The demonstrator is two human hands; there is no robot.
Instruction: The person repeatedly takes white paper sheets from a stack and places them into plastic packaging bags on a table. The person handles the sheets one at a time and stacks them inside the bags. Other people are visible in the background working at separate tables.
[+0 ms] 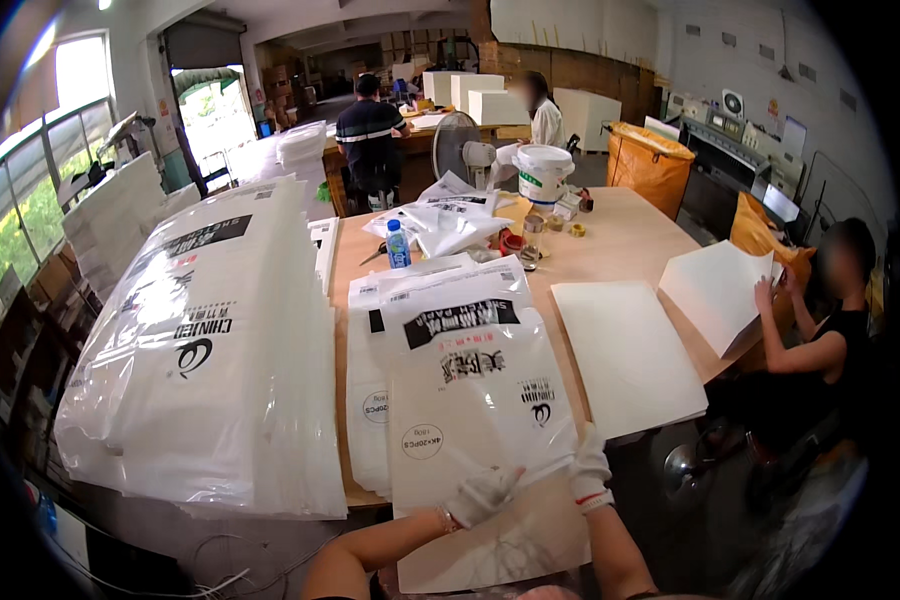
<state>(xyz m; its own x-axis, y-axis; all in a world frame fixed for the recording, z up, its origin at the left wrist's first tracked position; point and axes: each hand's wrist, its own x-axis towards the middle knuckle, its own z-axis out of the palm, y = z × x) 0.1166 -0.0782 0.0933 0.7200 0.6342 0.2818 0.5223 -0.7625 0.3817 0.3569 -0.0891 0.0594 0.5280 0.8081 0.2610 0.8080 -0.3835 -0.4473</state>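
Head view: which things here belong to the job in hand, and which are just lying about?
Belong, it seems:
- printed plastic bag, left hand at its near end, right hand at its near right corner
- pale sheet below it
- paper stack
- bag pile

Just lying about:
- bottle
- scissors
- white bucket
- tape roll

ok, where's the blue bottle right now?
Head view, slightly left of centre: the blue bottle stands on the table, just beyond the printed plastic bags, right of the scissors.
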